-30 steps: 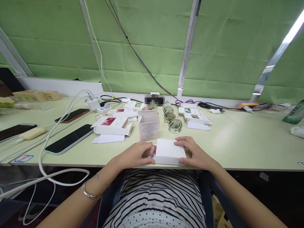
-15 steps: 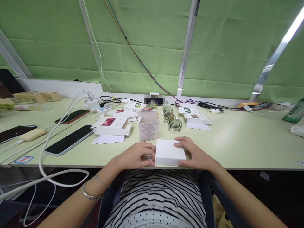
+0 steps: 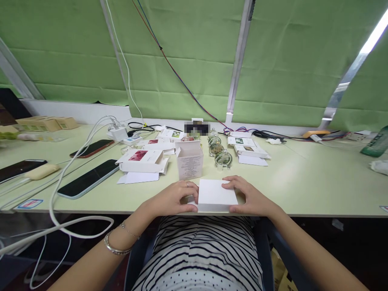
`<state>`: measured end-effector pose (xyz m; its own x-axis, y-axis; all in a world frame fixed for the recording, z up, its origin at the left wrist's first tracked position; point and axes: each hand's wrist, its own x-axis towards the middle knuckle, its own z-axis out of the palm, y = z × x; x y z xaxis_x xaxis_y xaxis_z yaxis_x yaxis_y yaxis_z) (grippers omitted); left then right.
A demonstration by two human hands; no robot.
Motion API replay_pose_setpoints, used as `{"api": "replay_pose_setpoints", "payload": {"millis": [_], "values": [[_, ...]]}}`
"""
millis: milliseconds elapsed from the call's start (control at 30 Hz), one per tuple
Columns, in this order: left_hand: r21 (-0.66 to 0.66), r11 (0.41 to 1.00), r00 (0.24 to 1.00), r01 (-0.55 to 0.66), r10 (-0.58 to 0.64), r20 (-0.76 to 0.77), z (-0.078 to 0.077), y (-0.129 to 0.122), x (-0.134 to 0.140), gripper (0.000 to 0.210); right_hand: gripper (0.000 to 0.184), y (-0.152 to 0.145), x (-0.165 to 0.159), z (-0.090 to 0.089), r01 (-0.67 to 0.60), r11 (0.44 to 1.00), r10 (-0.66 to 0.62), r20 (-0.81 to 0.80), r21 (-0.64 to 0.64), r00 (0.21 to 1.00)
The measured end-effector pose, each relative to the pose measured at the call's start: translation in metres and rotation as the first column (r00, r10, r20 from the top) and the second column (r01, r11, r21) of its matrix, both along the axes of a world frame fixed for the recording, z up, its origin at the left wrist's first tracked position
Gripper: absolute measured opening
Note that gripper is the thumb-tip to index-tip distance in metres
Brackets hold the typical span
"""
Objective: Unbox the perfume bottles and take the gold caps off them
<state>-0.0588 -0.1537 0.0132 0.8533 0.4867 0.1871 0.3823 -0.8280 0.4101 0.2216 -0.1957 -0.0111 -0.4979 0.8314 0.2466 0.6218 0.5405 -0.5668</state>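
A plain white box (image 3: 216,192) lies flat at the table's front edge, between my two hands. My right hand (image 3: 247,197) grips its right end, fingers on top and thumb at the near corner. At the left end, my left hand (image 3: 178,198) has its fingers curled against the box and a white flap there, which its fingers partly hide. Just behind stands an upright white carton (image 3: 190,163) with printed text and its top open. Glass perfume-like bottles (image 3: 223,159) stand in a row to the right of that carton.
Flattened cartons with a red picture (image 3: 141,159) lie on the left, others with green pictures (image 3: 242,142) at the back right. Phones (image 3: 89,179) and white cables (image 3: 60,182) occupy the left side. A green bottle (image 3: 376,142) lies at the far right.
Almost nothing differs. The white box and the fingers of my right hand have shifted very slightly toward me; my left hand keeps its place.
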Motion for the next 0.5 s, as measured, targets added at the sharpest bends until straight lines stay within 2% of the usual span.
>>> {"api": "replay_pose_setpoints", "payload": {"millis": [267,500], "values": [[-0.028,1.0,1.0,-0.012,0.012,-0.001,0.001,-0.001,0.0,0.021,0.055,-0.006,-0.003,0.008,0.024,1.0,-0.024,0.011,-0.017,1.0],[-0.072,0.997,0.999,-0.035,0.035,-0.005,0.002,-0.001,-0.001,0.026,0.056,-0.018,-0.007,0.022,0.07,0.995,-0.061,0.117,-0.072,0.991]]}}
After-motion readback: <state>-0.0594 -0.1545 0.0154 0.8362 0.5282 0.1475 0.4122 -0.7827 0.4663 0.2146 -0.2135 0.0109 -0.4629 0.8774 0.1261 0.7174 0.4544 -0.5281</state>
